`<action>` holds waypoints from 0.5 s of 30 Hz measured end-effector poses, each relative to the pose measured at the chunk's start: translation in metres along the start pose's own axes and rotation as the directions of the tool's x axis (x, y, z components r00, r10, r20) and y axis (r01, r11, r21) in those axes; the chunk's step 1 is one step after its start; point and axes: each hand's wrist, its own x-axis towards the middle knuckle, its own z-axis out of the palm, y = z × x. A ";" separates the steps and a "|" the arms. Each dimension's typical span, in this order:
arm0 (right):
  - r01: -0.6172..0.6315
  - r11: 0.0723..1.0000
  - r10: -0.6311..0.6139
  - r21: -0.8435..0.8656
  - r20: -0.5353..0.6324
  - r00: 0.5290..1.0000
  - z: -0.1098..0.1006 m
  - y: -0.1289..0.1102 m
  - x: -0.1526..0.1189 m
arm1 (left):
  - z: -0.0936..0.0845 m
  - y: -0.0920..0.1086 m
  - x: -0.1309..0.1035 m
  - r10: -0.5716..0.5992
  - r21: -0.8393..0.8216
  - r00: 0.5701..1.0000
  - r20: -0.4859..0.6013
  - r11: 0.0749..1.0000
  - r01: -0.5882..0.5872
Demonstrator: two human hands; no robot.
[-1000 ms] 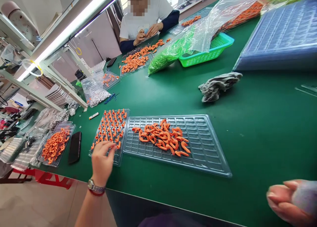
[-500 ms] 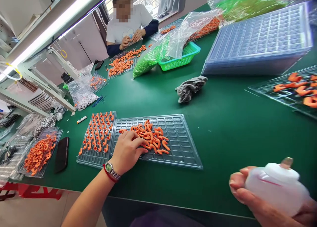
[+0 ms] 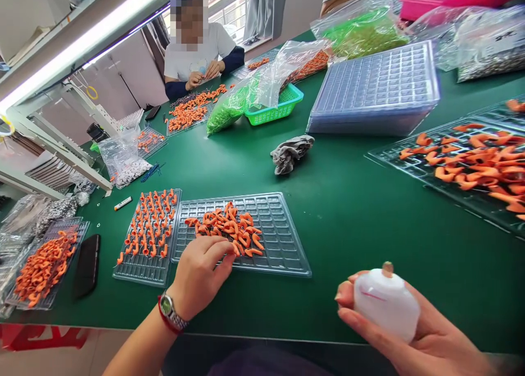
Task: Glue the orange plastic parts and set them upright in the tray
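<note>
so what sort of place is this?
Probably a hand-assembly workshop: orange pieces heaped and in rows on plastic trays, a stack of similar trays, and another person working at the same green table.

Near the left hand [image 3: 199,275], the small curved orange pieces [image 3: 230,225] look smooth and matt; the clear rectangular gridded tray [image 3: 283,239] beneath is glossy plastic. In the right hand [image 3: 430,335], the rounded white bottle [image 3: 385,305] is translucent plastic. Beyond, the crumpled grey cloth [image 3: 289,155] looks matt.
</note>
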 end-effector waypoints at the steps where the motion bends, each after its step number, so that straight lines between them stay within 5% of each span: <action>1: -0.011 1.000 0.011 0.001 0.035 0.999 0.007 -0.005 -0.004 | 0.000 0.003 -0.004 -0.014 -0.002 1.000 -0.016 1.000 0.014; 6: -0.052 0.999 0.051 0.012 0.073 0.996 0.031 -0.020 -0.015 | 0.005 0.003 -0.014 -0.114 0.036 0.990 -0.085 0.992 0.117; 12: -0.050 0.998 0.056 -0.034 0.224 0.973 0.020 -0.010 -0.003 | 0.008 -0.007 -0.016 -0.168 0.067 0.979 -0.118 0.982 0.176; 15: -0.052 0.998 0.055 -0.021 0.171 0.984 0.016 -0.008 -0.001 | 0.007 -0.011 -0.020 -0.179 0.084 0.974 -0.137 0.978 0.191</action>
